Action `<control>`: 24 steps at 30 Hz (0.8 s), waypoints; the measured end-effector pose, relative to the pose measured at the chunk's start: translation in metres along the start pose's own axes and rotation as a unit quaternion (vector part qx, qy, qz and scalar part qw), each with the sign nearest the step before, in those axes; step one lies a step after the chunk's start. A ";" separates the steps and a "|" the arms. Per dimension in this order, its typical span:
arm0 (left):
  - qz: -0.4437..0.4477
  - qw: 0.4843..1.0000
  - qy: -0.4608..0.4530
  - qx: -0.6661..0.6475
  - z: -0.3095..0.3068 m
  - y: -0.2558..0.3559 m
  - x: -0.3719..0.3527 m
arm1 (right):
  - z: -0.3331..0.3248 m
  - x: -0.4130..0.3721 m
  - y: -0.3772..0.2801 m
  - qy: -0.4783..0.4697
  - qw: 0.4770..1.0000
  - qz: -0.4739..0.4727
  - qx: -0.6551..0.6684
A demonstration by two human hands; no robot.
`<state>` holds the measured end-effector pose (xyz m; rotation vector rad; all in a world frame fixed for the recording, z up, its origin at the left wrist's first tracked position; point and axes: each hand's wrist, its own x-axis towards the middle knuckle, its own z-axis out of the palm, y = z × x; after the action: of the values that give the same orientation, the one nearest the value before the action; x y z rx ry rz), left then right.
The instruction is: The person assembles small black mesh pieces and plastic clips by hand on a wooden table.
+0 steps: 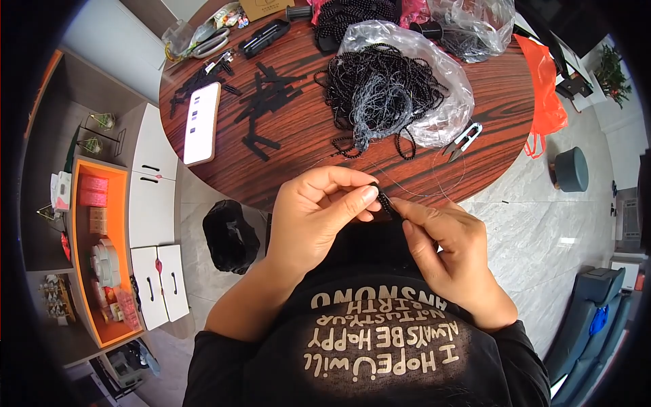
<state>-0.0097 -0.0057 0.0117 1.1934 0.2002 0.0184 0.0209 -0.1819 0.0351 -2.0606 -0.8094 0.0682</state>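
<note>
My left hand (308, 214) pinches a small black beaded strip (384, 202) between thumb and forefinger, just off the table's near edge. At the strip's lower right end is my right hand (447, 251), thumb and forefinger drawn together; whatever they grip is too small to make out. A thin pale thread (434, 178) loops over the table close to both hands. Beyond them lies a heap of black bead strands (380, 81), their loose grey threads (380, 112) bundled toward me. Thread snips (463, 142) rest to the right of the heap.
On the round wooden table (298, 169) are black strips (264, 102), a white phone (202, 125), a clear plastic bag (447, 95) and scissors (211, 44). An orange bag (542, 95) hangs at the right edge. A black bin bag (230, 236) stands on the floor.
</note>
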 end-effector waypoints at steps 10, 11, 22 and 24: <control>0.008 0.999 -0.026 -0.023 -0.007 -0.003 0.003 | 0.002 0.002 0.002 -0.014 1.000 -0.011 -0.016; 0.007 0.999 -0.029 -0.025 -0.007 -0.002 0.002 | 0.002 0.002 0.002 -0.017 1.000 -0.014 -0.022; 0.145 0.977 0.015 0.155 -0.005 -0.009 -0.001 | 0.009 0.004 -0.001 0.005 0.999 -0.026 -0.025; 0.183 0.963 0.025 0.196 -0.004 -0.010 -0.002 | 0.012 0.005 -0.003 0.013 1.000 -0.021 -0.018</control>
<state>-0.0128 -0.0057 0.0014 1.6149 0.0238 0.3466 0.0190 -0.1696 0.0315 -2.0729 -0.8442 0.0037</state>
